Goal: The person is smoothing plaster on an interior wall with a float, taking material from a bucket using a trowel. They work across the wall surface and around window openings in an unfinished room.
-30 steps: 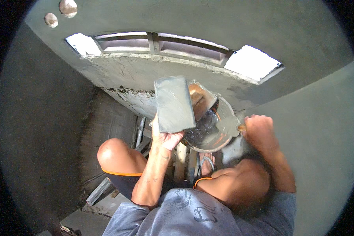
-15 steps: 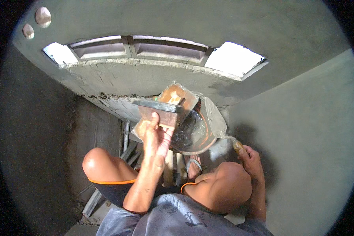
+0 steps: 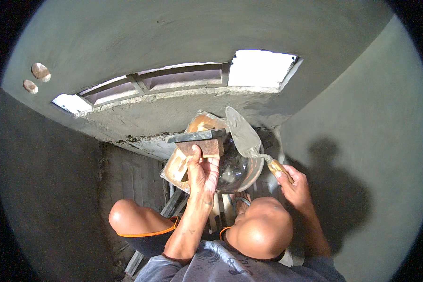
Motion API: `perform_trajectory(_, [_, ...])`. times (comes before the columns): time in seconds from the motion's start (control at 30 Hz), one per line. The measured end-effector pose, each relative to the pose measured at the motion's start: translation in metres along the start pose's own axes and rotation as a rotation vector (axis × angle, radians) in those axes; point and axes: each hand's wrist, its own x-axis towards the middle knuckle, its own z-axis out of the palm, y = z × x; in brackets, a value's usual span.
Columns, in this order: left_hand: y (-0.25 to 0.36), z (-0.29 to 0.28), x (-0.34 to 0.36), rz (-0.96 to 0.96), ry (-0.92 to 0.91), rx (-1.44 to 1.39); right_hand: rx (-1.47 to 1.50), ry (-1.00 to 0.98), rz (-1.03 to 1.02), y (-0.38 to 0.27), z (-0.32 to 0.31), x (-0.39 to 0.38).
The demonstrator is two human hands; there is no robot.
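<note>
My left hand (image 3: 202, 171) grips the wooden handle block of a plasterer's float (image 3: 198, 137), held level with its dark flat board on top. My right hand (image 3: 292, 184) holds a pointed steel trowel (image 3: 242, 131) by its wooden handle, blade raised and smeared with grey mortar, right beside the float. Below both sits a round metal pan (image 3: 239, 171) of wet mortar, between my bare knees (image 3: 263, 232).
A freshly plastered grey wall (image 3: 183, 33) with a long window opening (image 3: 174, 82) and a rough mortar ledge (image 3: 145, 122) faces me. A smooth plastered wall (image 3: 371, 155) stands to the right, a dark wall to the left. Wooden planks (image 3: 174, 202) lie under me.
The float has tilted from facing me to level. My right hand came up from beside the pan, lifting the trowel next to the float. The view tipped upward.
</note>
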Motion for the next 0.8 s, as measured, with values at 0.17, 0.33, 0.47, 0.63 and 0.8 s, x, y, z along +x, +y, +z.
perform_trajectory(0.17, [-0.011, 0.010, -0.002, 0.057, -0.002, 0.043, -0.078, 0.006, -0.032, -0.001, 0.007, 0.004])
perform_trajectory(0.33, [-0.021, 0.017, 0.002, 0.169, 0.002, 0.113, 0.057, -0.024, -0.037, -0.011, 0.011, -0.003])
perform_trajectory(0.47, [-0.029, 0.025, 0.007, 0.317, -0.039, 0.157, 0.129, -0.068, -0.011, -0.017, 0.008, -0.006])
perform_trajectory(0.63, [-0.015, 0.012, 0.010, 0.419, 0.002, 0.404, 0.184, -0.039, 0.069, -0.027, -0.007, -0.019])
perform_trajectory(0.8, [0.003, -0.003, 0.007, -0.044, -0.154, 0.133, 0.117, 0.027, 0.012, -0.014, -0.027, -0.015])
